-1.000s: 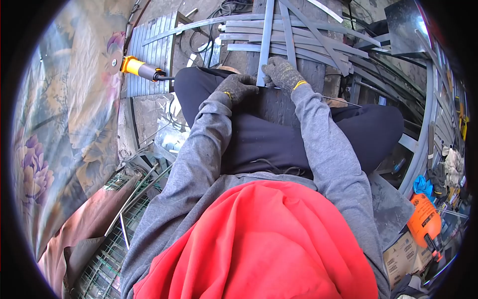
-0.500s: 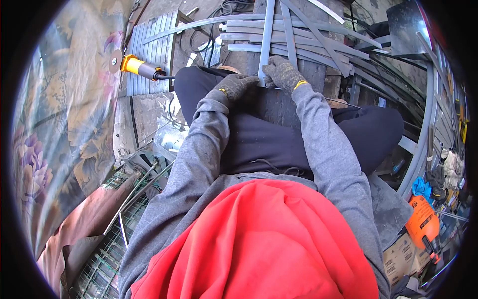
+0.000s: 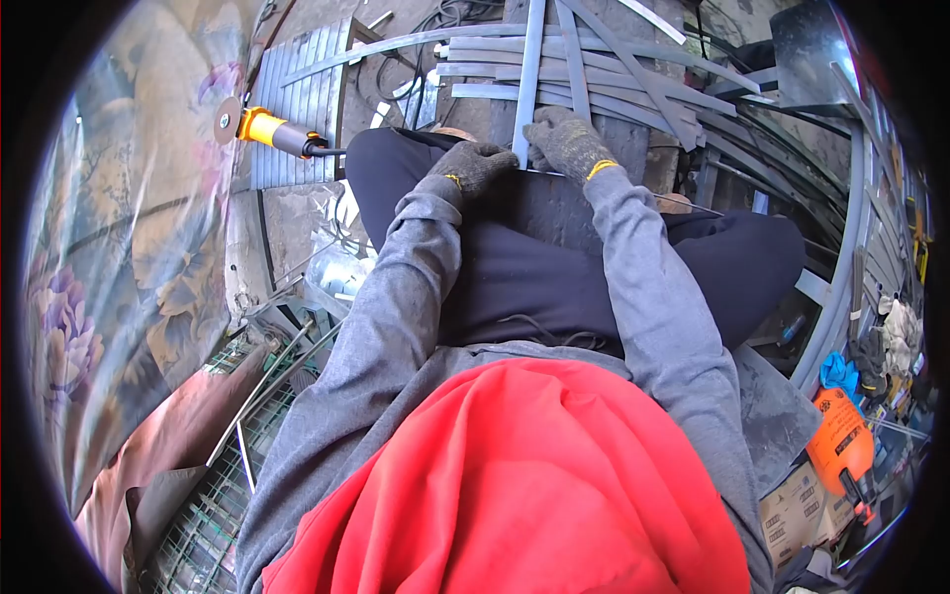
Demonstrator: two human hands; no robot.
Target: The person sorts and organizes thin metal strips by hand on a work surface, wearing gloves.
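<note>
A long flat grey metal strip (image 3: 530, 74) points toward me, its near end lying between my two hands. My left hand (image 3: 475, 166), in a dark knitted glove with a yellow cuff edge, is closed with its fingertips at the strip's left edge. On the other edge is my right hand (image 3: 569, 147), gloved alike, with bent fingers pressed close to the strip. The fingertips are partly hidden. Beneath the hands lies a dark board (image 3: 549, 213), between my crossed legs. More flat metal strips (image 3: 594, 69) lie crossed and stacked just beyond.
A yellow and grey angle grinder (image 3: 277, 134) rests on a slatted metal piece (image 3: 297, 89) at left. A floral curtain (image 3: 129, 218) hangs along the left side. Metal bars (image 3: 841, 277), an orange container (image 3: 839, 436) and cardboard (image 3: 792, 515) are at right.
My left hand has shifted slightly right and up, its fingers more bunched. The right hand has moved down a little, and the strip's near end shows more between the hands.
</note>
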